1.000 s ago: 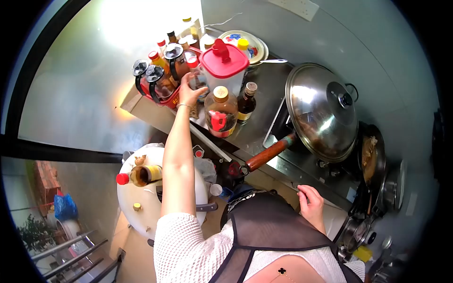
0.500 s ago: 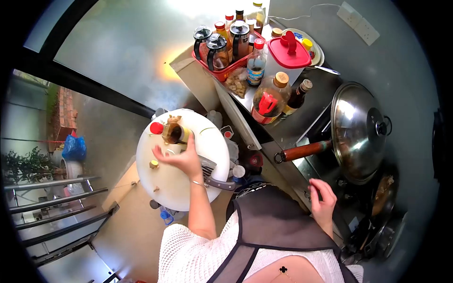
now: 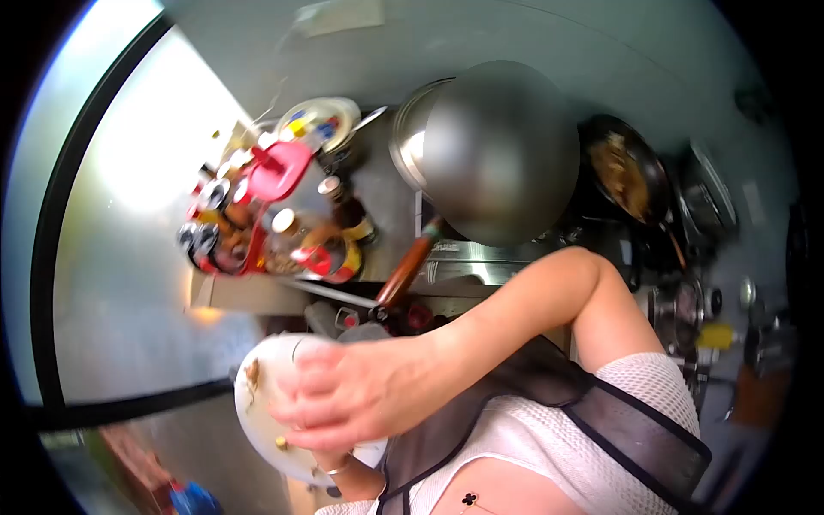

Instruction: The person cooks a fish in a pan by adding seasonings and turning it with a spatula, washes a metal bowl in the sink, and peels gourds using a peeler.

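My right hand (image 3: 335, 399) reaches across from the right, above the white round board (image 3: 257, 429). Its fingers are curled, and whatever they close on is hidden beneath them. My left hand (image 3: 335, 455), with a bracelet at the wrist, is below and behind it; its fingers cannot be seen. Brown scraps (image 3: 252, 374) and a small yellow-green piece (image 3: 281, 443) lie on the board. The jar and knife seen there earlier are out of sight, perhaps covered by my hands.
Behind are sauce bottles, a large jar (image 3: 322, 249), a pink-lidded container (image 3: 279, 172) and a plate (image 3: 343, 116). A wok with a lid (image 3: 506, 163), its surface smeared, sits on the stove, handle (image 3: 408, 273) toward me. A pan (image 3: 652, 172) with brown food is to its right.
The view has turned toward the stove. My right hand has come from beside the counter across to my left hand over the board. The jar no longer shows.
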{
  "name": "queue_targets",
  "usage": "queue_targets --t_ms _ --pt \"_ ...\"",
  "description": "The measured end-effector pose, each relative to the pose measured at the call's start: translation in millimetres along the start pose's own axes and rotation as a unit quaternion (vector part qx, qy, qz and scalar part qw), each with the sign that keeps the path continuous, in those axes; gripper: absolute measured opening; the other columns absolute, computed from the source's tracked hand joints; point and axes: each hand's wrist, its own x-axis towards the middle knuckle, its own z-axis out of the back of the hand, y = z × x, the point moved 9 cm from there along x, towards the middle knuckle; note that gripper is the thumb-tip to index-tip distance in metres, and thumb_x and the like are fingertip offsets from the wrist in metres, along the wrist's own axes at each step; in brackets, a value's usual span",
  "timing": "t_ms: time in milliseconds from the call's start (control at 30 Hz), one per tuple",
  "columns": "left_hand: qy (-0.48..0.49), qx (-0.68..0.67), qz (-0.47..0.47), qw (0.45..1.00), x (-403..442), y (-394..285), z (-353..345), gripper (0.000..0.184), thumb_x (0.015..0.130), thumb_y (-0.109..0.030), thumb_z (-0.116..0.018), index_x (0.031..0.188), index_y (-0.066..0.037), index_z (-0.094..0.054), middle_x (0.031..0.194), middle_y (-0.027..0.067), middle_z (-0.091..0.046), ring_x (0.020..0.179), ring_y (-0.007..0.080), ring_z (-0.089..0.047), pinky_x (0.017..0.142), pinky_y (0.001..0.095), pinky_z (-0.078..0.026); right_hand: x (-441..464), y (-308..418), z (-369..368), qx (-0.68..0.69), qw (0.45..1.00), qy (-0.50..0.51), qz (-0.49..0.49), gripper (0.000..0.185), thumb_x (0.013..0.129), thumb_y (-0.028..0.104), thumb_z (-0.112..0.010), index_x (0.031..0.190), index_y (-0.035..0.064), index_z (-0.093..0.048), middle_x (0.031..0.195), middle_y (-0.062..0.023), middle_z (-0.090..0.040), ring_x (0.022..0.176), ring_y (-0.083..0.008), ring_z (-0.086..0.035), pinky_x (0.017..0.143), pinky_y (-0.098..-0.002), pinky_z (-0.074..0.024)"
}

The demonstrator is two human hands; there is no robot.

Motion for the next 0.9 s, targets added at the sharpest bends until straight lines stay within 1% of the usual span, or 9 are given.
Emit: queue_targets --t_ms 133,233,267,433,633,667,767,833,900 --pt "0.173 -0.232 0.027 0.957 14.0 -43.6 -68.6 0.061 0.046 -0.016 -0.076 0.099 0.0 -0.05 0.098 0.0133 -0.053 0.089 0.0252 -0.053 0.081 0.0331 -0.041 -17.1 14.4 23.8 0.048 0.996 0.073 -0.016 0.015 0.061 0.019 -0.058 0.064 0.0043 -0.057 0.073 -0.0071 -0.054 0.078 -0.0235 -0.051 0.064 -0.0346 -0.0419" --pt "0.288 -0.318 0.03 0.903 21.9 -80.3 -112.7 0.061 0.045 -0.016 -0.075 0.099 0.0 -0.05 0.097 0.0131 -0.053 0.088 0.0248 -0.053 0.08 0.0329 -0.041 -48.6 14.7 37.5 0.037 0.976 0.189 -0.102 0.011 0.061 0.015 -0.056 0.063 0.0041 -0.059 0.075 -0.008 -0.055 0.075 -0.0229 -0.053 0.059 -0.0354 -0.0435" --pt "0.322 -0.339 0.031 0.883 22.9 -92.2 -126.1 0.061 0.045 -0.015 -0.075 0.099 0.0 -0.05 0.097 0.0131 -0.054 0.088 0.0246 -0.053 0.08 0.0328 -0.041 -56.7 19.9 46.7 0.008 0.984 0.159 -0.082 0.01 0.065 0.008 -0.053 0.062 -0.0004 -0.048 0.076 -0.0067 -0.053 0.064 -0.0205 -0.051 0.049 -0.0296 -0.0446" --pt "0.456 -0.412 0.02 0.788 21.1 -156.2 -184.6 0.062 0.044 -0.015 -0.075 0.099 0.0 -0.05 0.096 0.0127 -0.054 0.087 0.0239 -0.053 0.08 0.0324 -0.041 -110.0 21.9 76.9 0.114 0.953 0.14 -0.245 0.007 0.07 0.003 -0.048 0.07 -0.004 -0.048 0.091 -0.0037 -0.059 0.074 -0.0252 -0.055 0.056 -0.0319 -0.0476" --pt "0.558 -0.468 0.015 0.685 7.5 -232.9 -243.3 0.063 0.042 -0.015 -0.075 0.098 0.0 -0.05 0.095 0.0123 -0.055 0.085 0.023 -0.054 0.079 0.0319 -0.042 -160.1 81.6 177.1 -0.341 0.929 -0.069 -0.123 0.026 0.069 0.004 -0.058 0.051 0.0075 -0.039 0.055 0.0008 -0.036 0.048 -0.0124 -0.041 0.034 -0.0216 -0.0295" --pt "0.566 -0.478 0.017 0.671 4.9 -245.2 -252.3 0.063 0.042 -0.014 -0.074 0.098 0.0 -0.05 0.094 0.0123 -0.055 0.085 0.0228 -0.054 0.079 0.0318 -0.042 -170.6 93.8 187.3 -0.403 0.904 -0.078 -0.118 0.016 0.06 0.016 -0.058 0.056 0.0084 -0.044 0.055 0.0015 -0.032 0.05 -0.0128 -0.037 0.038 -0.0229 -0.0292" --pt "0.555 -0.538 0.015 0.634 3.2 -290.4 -281.0 0.063 0.043 -0.012 -0.075 0.099 0.002 -0.049 0.091 0.0111 -0.056 0.085 0.0191 -0.054 0.079 0.0312 -0.042 -223.8 116.8 209.7 -0.468 0.858 -0.13 -0.166 0.019 0.068 0.019 -0.063 0.074 0.0051 -0.052 0.073 -0.0073 -0.045 0.068 -0.022 -0.047 0.052 -0.0316 -0.0417" --pt "0.541 -0.597 0.049 0.591 7.7 -335.2 -287.4 0.06 0.047 -0.008 -0.075 0.099 0.003 -0.049 0.092 0.0095 -0.055 0.086 0.0169 -0.054 0.08 0.0301 -0.042 -257.6 137.4 238.7 -0.509 0.774 -0.24 -0.29 0.045 0.066 0.034 -0.069 0.093 0.003 -0.05 0.094 -0.014 -0.044 0.086 -0.0277 -0.046 0.07 -0.0398 -0.0423" --pt "0.532 -0.63 -0.086 0.559 6.6 -379.4 -296.0 0.077 0.046 -0.013 -0.077 0.112 -0.006 -0.037 0.106 0.018 -0.048 0.099 0.0268 -0.049 0.086 0.0365 -0.039 -300.7 128.5 247.3 -0.334 0.779 -0.272 -0.456 0.095 0.053 0.045 -0.076 0.121 -0.0021 -0.029 0.119 -0.0215 -0.033 0.109 -0.0351 -0.037 0.091 -0.0411 -0.0328"
